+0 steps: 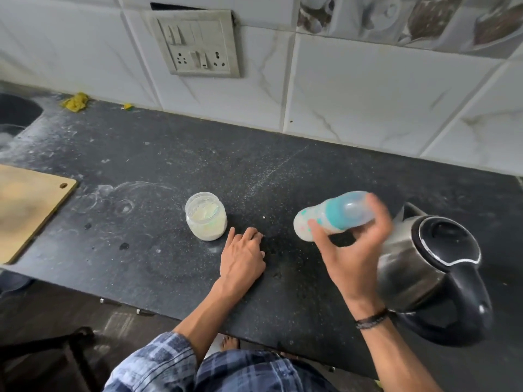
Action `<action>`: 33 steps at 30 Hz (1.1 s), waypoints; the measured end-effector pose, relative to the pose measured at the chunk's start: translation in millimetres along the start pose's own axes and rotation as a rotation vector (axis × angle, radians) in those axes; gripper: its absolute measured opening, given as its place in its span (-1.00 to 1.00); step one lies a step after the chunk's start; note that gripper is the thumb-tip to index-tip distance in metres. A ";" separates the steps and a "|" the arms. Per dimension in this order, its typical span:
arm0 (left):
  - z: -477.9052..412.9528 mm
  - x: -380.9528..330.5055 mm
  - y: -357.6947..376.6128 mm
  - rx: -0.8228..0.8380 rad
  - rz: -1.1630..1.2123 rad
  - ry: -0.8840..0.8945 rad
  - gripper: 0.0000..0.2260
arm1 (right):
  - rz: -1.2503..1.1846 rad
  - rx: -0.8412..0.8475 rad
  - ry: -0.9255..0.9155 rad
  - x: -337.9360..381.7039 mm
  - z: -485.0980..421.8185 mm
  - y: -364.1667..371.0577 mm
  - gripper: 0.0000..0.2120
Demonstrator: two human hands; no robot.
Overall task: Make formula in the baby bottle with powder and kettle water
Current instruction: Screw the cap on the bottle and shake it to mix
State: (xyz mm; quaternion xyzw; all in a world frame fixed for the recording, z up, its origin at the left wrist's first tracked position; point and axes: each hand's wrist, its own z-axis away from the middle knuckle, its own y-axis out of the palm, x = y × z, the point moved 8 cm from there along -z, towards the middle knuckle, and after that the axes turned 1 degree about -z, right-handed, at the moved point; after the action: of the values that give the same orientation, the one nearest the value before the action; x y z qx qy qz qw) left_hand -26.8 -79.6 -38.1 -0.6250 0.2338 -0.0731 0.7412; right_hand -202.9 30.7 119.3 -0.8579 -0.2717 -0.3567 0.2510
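Grip, right hand [355, 250]: closed around the baby bottle [332, 215], thumb on the near side of the body, fingers [380, 213] wrapped over the far side near the cap. The bottle is held in the air above the tabletop [141, 154], tipped almost flat, its base pointing left and its teal collar and clear cap pointing right. The bottle and the fingers are blurred. The body looks milky white inside; the level cannot be read. A dark band sits on the right wrist.

Grip, left hand [243, 258]: holds nothing. It lies palm down on the tabletop with the fingers loosely curled, just beside the powder jar [205, 216] but not touching it.

Head view, remaining items: the powder jar stands upright and uncapped, left of the bottle, with pale powder inside. The kettle [427, 267], steel body with black lid and handle, stands on the tabletop at the right, close behind the right hand, lid down, handle toward the person. A wooden board [25, 210] lies at the left edge of the tabletop, well apart from the jar. The dark tabletop carries white dust marks and ring stains. A switch and socket plate [198, 43] is fixed to the tiled wall behind. Yellow scraps [75, 101] lie at the back left corner. Checked sleeve and clothing show at the bottom.
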 end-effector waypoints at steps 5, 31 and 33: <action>-0.3 -4.4 -0.1 -0.009 0.000 0.006 -0.54 | 0.073 0.022 -0.062 4.7 -3.4 3.3 -0.14; 1.2 -4.9 0.9 -0.052 0.035 -0.001 -0.56 | 0.065 0.001 -0.109 11.2 -19.1 1.9 -0.15; 1.4 -1.4 1.4 -0.042 0.036 -0.011 -0.57 | 0.081 0.145 0.016 -5.7 -11.7 16.1 -0.16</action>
State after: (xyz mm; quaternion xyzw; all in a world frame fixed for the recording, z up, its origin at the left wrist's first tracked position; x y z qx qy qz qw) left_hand -27.6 -77.5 -38.9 -0.6364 0.2422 -0.0515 0.7305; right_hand -201.5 10.1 118.5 -0.8449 -0.2596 -0.3326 0.3288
